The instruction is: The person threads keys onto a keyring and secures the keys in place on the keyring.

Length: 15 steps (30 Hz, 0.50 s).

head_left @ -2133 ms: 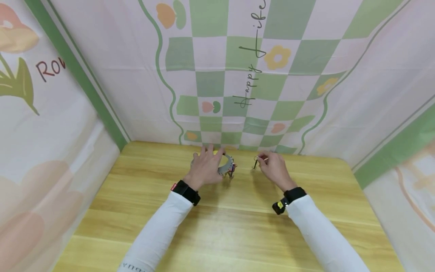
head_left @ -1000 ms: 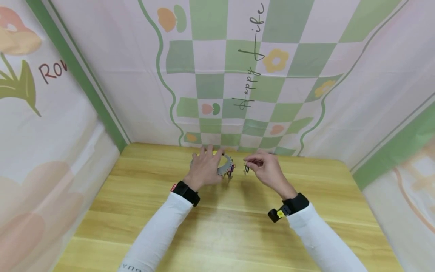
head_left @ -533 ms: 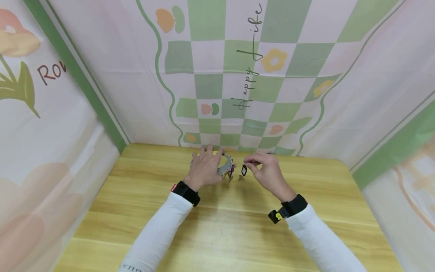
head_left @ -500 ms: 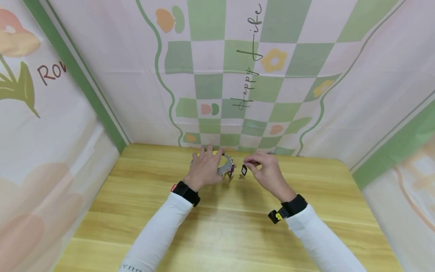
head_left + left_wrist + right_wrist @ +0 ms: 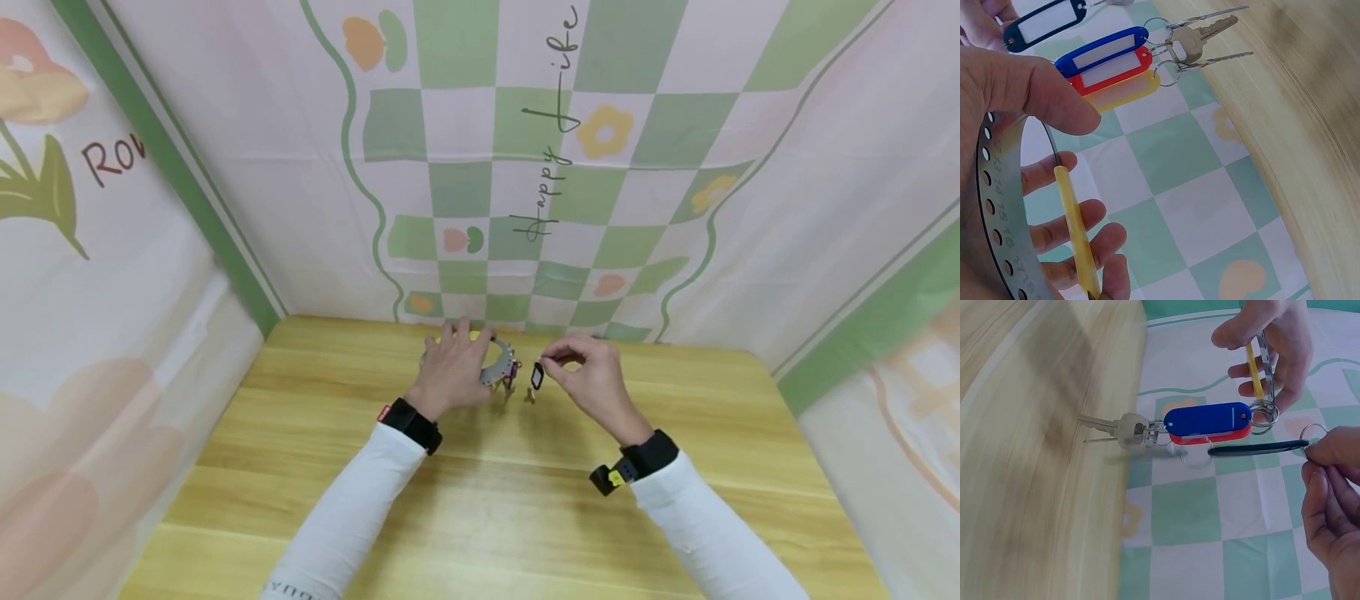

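Observation:
My left hand [image 5: 453, 367] grips a large grey ring [image 5: 997, 219] with numbered holes along its band. A yellow tubular bar [image 5: 1072, 219] shows beside its fingers. From the grey ring hang key tags in blue [image 5: 1104, 51], red [image 5: 1116, 69] and yellow [image 5: 1132, 90], with metal keys [image 5: 1130, 430] dangling below. To the right, my right hand [image 5: 596, 375] pinches a small split ring [image 5: 1313, 428] between thumb and fingers. A dark-framed key tag [image 5: 537, 376] with a white label hangs from it, apart from the grey ring. Its own key [image 5: 530, 395] hangs lowest.
Both hands work over the far part of a wooden table [image 5: 465, 517]. Close behind rises a green-and-white checked cloth [image 5: 517, 192], with further printed cloths at the left and right sides.
My right hand has moved left with the dark tag, nearer the grey ring. The tag has turned so its white label shows, and its key sways slightly. The left hand keeps its place.

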Available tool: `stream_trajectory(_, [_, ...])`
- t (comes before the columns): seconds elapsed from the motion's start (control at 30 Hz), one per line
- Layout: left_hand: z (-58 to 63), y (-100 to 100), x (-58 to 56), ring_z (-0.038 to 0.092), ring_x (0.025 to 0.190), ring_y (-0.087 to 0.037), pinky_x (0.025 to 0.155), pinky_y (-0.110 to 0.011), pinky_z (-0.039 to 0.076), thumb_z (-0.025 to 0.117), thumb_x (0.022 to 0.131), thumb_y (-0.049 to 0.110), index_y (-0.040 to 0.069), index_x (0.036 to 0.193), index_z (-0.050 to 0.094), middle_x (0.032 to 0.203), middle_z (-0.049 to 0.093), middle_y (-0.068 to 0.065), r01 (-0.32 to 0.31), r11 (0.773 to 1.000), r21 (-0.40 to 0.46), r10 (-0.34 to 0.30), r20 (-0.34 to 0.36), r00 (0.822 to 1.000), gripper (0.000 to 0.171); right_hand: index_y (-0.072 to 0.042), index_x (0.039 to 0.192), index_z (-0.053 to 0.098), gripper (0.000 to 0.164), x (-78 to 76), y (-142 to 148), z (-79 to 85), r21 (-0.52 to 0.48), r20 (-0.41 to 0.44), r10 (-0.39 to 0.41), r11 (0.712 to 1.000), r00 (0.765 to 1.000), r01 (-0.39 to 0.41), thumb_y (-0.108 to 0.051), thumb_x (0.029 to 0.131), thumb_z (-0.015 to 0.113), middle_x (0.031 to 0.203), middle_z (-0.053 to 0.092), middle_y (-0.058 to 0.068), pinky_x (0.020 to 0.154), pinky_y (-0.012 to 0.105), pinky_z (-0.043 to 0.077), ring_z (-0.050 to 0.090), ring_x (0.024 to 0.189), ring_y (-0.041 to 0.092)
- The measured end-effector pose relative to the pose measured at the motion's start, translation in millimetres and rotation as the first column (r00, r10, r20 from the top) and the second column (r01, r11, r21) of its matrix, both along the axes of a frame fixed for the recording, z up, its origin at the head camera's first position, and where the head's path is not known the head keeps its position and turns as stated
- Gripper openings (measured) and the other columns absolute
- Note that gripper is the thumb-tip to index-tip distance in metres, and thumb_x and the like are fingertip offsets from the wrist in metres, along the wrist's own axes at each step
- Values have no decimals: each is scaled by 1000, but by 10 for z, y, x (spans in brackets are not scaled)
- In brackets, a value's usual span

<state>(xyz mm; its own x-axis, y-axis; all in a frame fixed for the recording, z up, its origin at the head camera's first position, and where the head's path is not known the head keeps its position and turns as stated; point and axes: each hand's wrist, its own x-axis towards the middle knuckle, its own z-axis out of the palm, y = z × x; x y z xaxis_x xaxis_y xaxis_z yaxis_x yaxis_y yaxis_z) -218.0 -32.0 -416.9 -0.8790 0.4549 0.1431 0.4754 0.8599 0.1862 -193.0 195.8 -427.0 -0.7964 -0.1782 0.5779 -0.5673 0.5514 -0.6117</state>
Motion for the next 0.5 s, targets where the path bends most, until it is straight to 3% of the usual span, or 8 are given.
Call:
stream_trajectory(0.3, [8, -2, 0, 49, 124, -48, 90, -70, 46, 83, 73, 26, 15, 148, 49, 137, 49, -24, 1, 1000, -4, -1, 5, 1000, 83, -3, 84, 76, 6, -6, 3, -12, 16, -17, 6, 1000, 1000, -5, -6, 84, 81, 80, 73, 4, 65, 33, 60, 70, 69, 17])
stream_trajectory(0.5, [2, 2, -2, 49, 123, -47, 90, -69, 46, 83, 73, 27, 17, 148, 49, 137, 49, -23, -2, 1000, -9, 2, 5, 1000, 83, -5, 83, 76, 12, -24, 0, -50, 89, -90, 38, 996, 995, -29, 5, 79, 81, 78, 73, 4, 57, 36, 59, 69, 66, 15])
